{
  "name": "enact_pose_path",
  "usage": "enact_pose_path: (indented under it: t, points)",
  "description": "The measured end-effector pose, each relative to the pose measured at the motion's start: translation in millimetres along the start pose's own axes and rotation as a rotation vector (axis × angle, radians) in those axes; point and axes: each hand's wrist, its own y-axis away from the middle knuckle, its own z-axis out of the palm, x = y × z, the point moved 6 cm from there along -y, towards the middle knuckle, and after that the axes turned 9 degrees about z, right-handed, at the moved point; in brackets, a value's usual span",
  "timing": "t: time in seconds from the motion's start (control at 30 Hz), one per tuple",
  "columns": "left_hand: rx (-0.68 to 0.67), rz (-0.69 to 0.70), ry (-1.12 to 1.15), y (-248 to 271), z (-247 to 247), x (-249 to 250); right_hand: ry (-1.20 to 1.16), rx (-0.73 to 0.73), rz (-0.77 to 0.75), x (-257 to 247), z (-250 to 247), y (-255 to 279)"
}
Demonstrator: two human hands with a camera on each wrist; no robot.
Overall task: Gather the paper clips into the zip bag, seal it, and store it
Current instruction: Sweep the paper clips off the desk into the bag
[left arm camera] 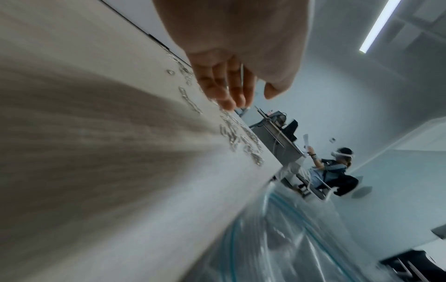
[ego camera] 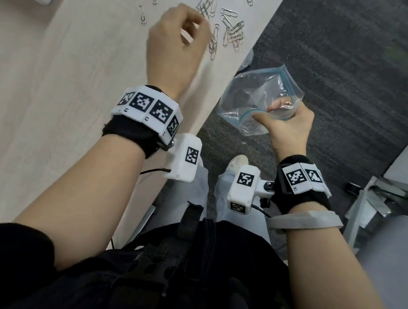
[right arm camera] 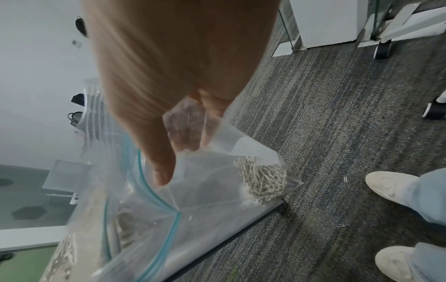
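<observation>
Clear zip bag (right arm camera: 217, 190), teal seal, silver paper clips (right arm camera: 263, 181) inside

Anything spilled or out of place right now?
Yes. Two stray paper clips lie on the carpet near the person's shoes, off the table. The zip bag, gripped by the right hand, already holds some clips.

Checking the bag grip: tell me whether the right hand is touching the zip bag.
Touching. In the right wrist view the right hand pinches the zip bag wall between thumb and fingers; the head view shows the same.
</observation>
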Motion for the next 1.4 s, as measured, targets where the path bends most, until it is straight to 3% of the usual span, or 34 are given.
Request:
enact_pose_path:
  t: [0.17, 0.3, 0.6, 0.87, 1.17, 1.23, 1.4]
  points:
    - [0.252, -0.009, -0.14, -18.7, -34.5, -31.8, 0.019, 0.002, 0.01, 9.5, 3.5, -1.2]
    - [0.276, -0.015, -0.297, -36.8, -46.6, -49.0, 0.059, -0.005, 0.009, 10.7, 9.4, -4.2]
    - [-0.052, -0.264, -0.46, -67.4, -35.7, -83.7, 0.113, 0.035, 0.016, 5.2, 22.1, -14.5]
    - [-0.152, -0.224, -0.538, -80.5, -28.8, -83.5, 0.158, 0.061, 0.022, -4.4, 25.2, -23.2]
    - [-0.507, -0.048, -0.446, -52.6, 5.6, -60.5, 0.155, 0.054, 0.008, -12.2, 26.7, -24.7]
    - [-0.503, -0.044, -0.373, -52.5, 4.9, -55.1, 0.165, 0.05, 0.01, -14.4, 26.6, -26.1]
    - [-0.308, -0.054, -0.399, -88.9, -19.3, -62.3, 0.16, 0.054, 0.008, -19.6, 25.7, -30.2]
